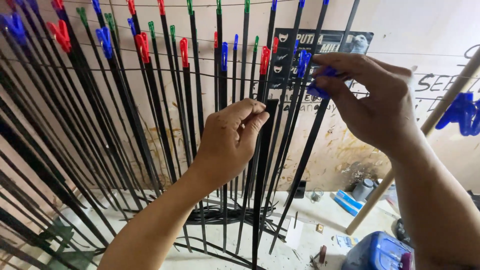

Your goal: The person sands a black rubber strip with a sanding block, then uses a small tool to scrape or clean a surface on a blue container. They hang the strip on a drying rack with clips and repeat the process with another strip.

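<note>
My left hand (231,140) has its grip pinched shut on the top end of a long flat black strip (263,165), which hangs straight down in front of me; its lower end runs out of the bottom of the view. My fingertips cover the strip's very top, so I cannot tell how it meets the wire there. My right hand (370,100) squeezes a blue plastic clothespin (320,86) between thumb and fingers, just right of the strip's top and close to a thin horizontal wire (200,74); my fingers hide most of the pin, and I cannot tell whether its jaws are spread.

To the left, many more black strips (125,110) hang from wires by red, blue and green pins (184,51), fanning out and cut off at the frame's edges. A dark printed poster (345,40) on the wall is partly blocked by strips. Below lies a cluttered desk (310,225) with loose strips, a blue box (348,201) and a blue plastic container (380,252). A pale wooden pole (430,125) leans at right, carrying blue pins (462,112).
</note>
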